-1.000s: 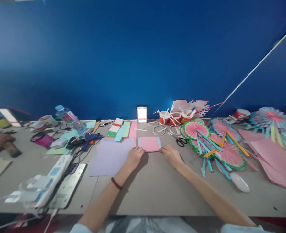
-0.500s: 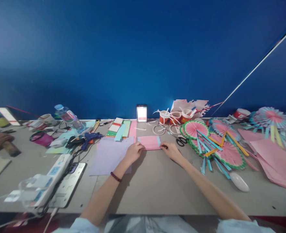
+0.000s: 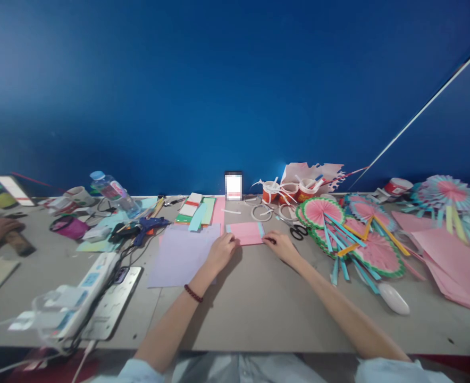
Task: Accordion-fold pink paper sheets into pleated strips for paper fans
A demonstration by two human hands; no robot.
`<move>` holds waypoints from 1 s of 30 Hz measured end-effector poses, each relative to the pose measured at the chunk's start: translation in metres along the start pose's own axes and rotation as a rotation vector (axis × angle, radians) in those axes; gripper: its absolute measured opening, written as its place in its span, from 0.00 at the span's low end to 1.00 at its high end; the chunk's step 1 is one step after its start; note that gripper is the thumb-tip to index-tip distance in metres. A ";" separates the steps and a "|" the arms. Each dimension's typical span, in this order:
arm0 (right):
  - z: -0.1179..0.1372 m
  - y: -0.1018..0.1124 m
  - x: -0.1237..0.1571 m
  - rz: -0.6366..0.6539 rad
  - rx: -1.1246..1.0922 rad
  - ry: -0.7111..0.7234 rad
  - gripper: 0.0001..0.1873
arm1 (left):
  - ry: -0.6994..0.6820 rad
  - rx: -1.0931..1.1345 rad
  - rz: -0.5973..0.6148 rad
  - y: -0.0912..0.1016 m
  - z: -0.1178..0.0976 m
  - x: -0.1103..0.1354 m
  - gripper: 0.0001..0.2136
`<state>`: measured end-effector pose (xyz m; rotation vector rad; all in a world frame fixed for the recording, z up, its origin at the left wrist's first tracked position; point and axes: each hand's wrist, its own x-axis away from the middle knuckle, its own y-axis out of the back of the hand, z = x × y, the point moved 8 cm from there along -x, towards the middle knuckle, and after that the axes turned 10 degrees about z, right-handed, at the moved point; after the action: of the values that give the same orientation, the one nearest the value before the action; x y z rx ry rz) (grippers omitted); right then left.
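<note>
The pink paper (image 3: 246,233) could be skewed if one corner is drawn harder than the other, and a stray crease could be caused by uneven pressure; the purple sheet (image 3: 179,260), overlapped in view by the left hand (image 3: 221,250), could be dragged if it is brushed. The near corners are pinched, the left one by the left hand and the right one by the right hand (image 3: 279,247), though how firmly cannot be told. The paper is placed on the table (image 3: 259,314), between the purple sheet and the scissors (image 3: 299,232); its long axis is set left to right, roughly parallel to the blue wall (image 3: 235,96), and its right end, marked by a pale blue band (image 3: 261,229), is pointed toward the scissors
</note>
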<state>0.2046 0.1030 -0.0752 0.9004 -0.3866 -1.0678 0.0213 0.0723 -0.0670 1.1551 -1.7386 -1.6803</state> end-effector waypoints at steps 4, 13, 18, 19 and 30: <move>0.006 0.000 0.002 0.057 0.032 0.042 0.08 | 0.003 -0.056 -0.002 -0.005 -0.001 0.000 0.11; 0.013 -0.007 0.004 0.088 0.240 0.073 0.11 | -0.052 -0.138 0.041 -0.008 -0.009 0.002 0.09; 0.015 -0.005 0.005 0.083 0.215 0.069 0.10 | 0.019 0.004 0.020 0.000 -0.002 0.002 0.08; 0.014 -0.005 0.005 0.088 0.191 0.067 0.10 | 0.034 0.053 0.021 0.002 0.000 0.002 0.08; 0.009 -0.011 0.003 0.167 0.153 0.024 0.07 | 0.086 0.172 0.067 -0.001 0.002 0.003 0.08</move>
<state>0.1934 0.0939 -0.0792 0.9976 -0.5200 -0.8823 0.0187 0.0710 -0.0693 1.2116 -1.8753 -1.4434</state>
